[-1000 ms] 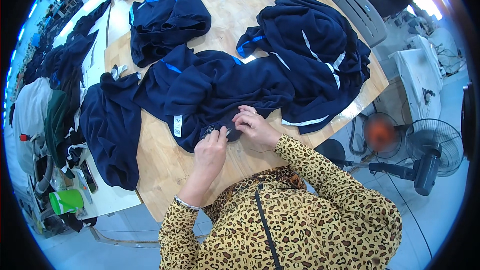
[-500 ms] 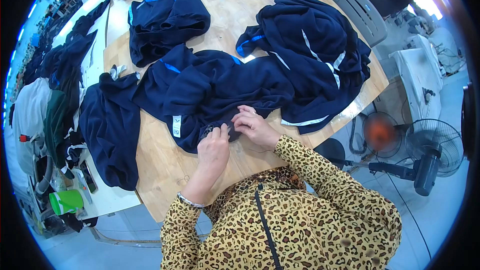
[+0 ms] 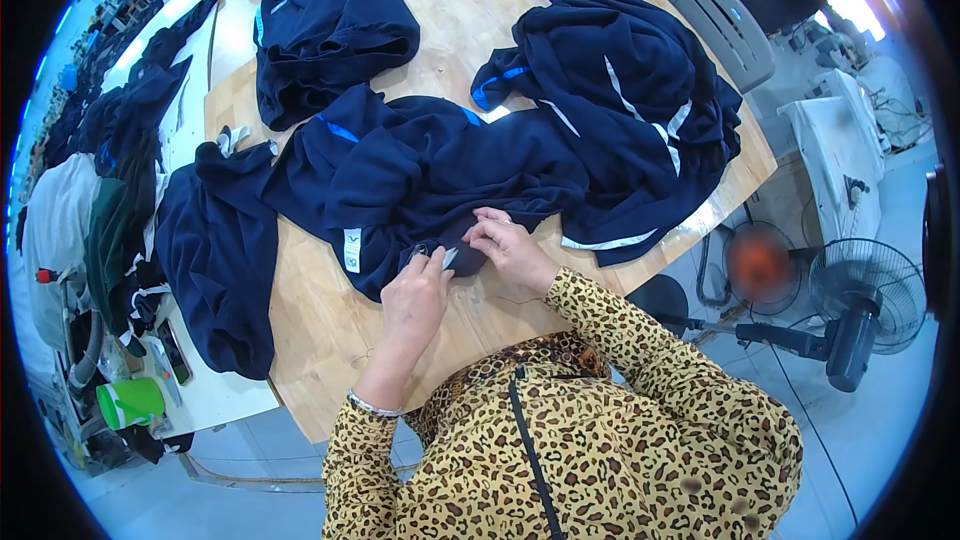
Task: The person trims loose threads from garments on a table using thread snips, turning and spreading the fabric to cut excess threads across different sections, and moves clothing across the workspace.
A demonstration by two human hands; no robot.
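Bucket (image 3: 130, 403), bright green, stood at far left, below pale hanging cloth (image 3: 62, 210); next, a loose navy garment (image 3: 225, 280) lay across the left edge of the wooden table (image 3: 310, 360), seemingly set aside from the hands; behind it sat a bundled navy garment (image 3: 335, 50); the middle garment (image 3: 430, 155), navy with a white label (image 3: 352, 250), lay at the table's centre front, its near edge toward the body, probably for easy reach; on that edge the left hand (image 3: 415, 300) had its fingers bent narrowly around a small pale-tipped object (image 3: 450, 258), too small to name; just beside it, the right hand (image 3: 508, 252) brought thumb and fingertips close together at the cloth, perhaps to steady it, though whether they gripped fabric or thread I could not tell; a white-striped heap (image 3: 640, 70) lay rightmost on the table; beyond stood a fan (image 3: 868, 285).
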